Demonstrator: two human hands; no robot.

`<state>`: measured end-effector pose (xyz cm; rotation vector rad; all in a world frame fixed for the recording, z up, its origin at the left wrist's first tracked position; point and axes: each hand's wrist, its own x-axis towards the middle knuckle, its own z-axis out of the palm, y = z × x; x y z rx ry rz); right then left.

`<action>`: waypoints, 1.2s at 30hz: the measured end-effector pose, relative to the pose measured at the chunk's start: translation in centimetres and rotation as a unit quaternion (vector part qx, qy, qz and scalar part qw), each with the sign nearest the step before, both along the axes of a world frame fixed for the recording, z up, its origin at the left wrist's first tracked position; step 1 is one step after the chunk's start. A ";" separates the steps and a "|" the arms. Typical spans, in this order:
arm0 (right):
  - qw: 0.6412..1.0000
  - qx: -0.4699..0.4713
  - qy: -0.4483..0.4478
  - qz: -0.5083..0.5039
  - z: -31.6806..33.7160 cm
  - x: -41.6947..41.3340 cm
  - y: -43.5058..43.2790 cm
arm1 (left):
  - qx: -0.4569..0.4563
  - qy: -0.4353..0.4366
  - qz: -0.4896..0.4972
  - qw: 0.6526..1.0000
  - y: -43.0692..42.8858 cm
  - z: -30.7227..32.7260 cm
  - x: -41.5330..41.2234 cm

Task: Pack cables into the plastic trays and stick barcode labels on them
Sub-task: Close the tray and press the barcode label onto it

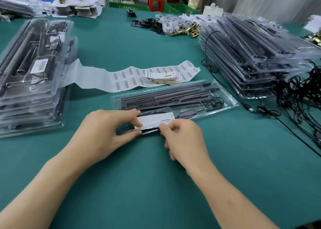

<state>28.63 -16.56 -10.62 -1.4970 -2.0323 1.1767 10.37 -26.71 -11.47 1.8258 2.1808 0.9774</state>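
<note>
**Now: setting the white card on the front tray**

Broadly, the green cloth-covered table [156, 185] carries two piles. On the left is a stack of filled clear trays [31, 93], the top one already bearing a barcode sticker. On the right is a second stack of clear trays [251, 54], with a tangle of black cables [298, 93] beside it. Between the piles lies a long strip of white barcode labels [135, 75]. Just nearer the person is one clear plastic tray [173, 98] holding black rods and a coiled cable.

A white rectangular card [156, 119] sits at that tray's near edge; I cannot tell whether it is a sticker or an insert. The left hand [104, 131] pinches its left end between thumb and forefinger. The right hand [184, 138] pinches its lower right edge the same way, the other fingers curled underneath.

To do this step well, I judge the card should be kept square to the tray's long edge. One end should go down first, then the card should be smoothed toward the other end so it lies flat. The thin tray will probably slide on the cloth, so light downward pressure from one hand should steady it.
</note>
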 end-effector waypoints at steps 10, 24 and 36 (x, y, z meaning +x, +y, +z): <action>0.888 0.428 -0.107 0.131 -2.1 4.7 -0.4 | 0.012 -0.007 -0.010 1.000 -0.2 -0.3 -0.3; 0.883 0.434 -0.109 0.141 -2.9 4.6 -0.4 | 0.013 -0.016 -0.016 1.000 -0.4 -0.1 -0.2; 0.856 0.455 -0.178 0.171 -3.2 4.5 -0.9 | 0.031 -0.010 -0.027 0.999 -0.4 0.3 0.0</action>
